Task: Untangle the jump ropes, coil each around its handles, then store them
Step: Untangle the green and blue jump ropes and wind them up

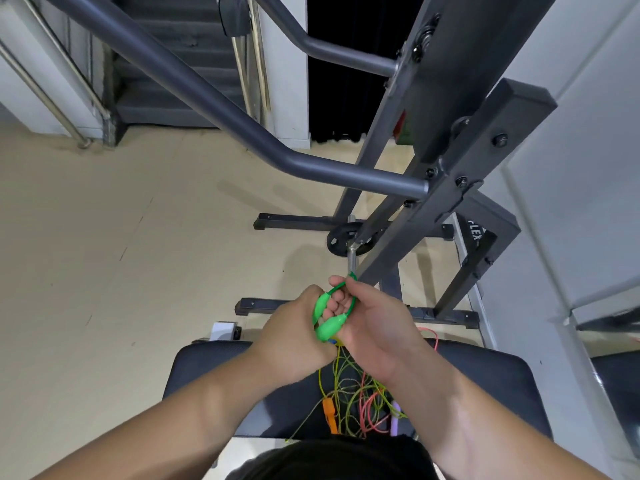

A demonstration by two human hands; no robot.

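Hands: left hand (294, 329) grips green handles (330, 328); right hand (379, 327) pinches green cord (352, 304), above bench (207, 368).
Progress: coiling apparently underway; nothing stored.
Remaining: tangle (360, 398) on bench, unsorted.

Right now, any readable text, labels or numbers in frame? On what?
"FLEX": white letters on the black panel low at right, partly cut off.
Red and green sticker on the rack upright: too blurred to read.
White box on the floor: no legible text.
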